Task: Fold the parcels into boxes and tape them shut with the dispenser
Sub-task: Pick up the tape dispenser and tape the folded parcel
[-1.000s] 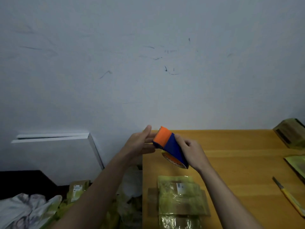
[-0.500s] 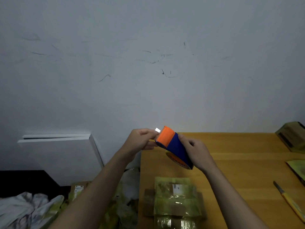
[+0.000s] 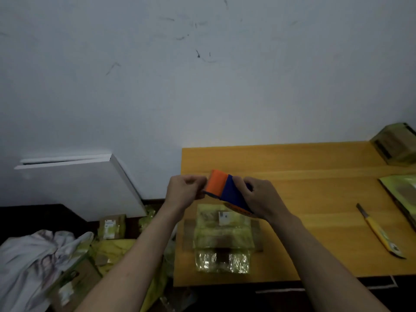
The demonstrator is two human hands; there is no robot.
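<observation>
While my right hand (image 3: 261, 200) holds the tape dispenser (image 3: 227, 191) above the flat parcel (image 3: 221, 235) on the bench (image 3: 315, 199), both hands have come lower and my left fingers (image 3: 191, 181) now pinch at its orange end, so I judge taping is near.

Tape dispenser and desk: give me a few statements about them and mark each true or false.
1. The right hand holds the tape dispenser above the desk. True.
2. The dispenser is green and white. False: it is orange and blue.
3. The left hand lies flat on the desk. False: it is raised, its fingers curled at the dispenser's orange end.
4. A yellow-handled knife lies on the desk, right of the hands. True.
5. The flat parcel under the hands stands folded into a box. False: it lies flat on the desk.
</observation>
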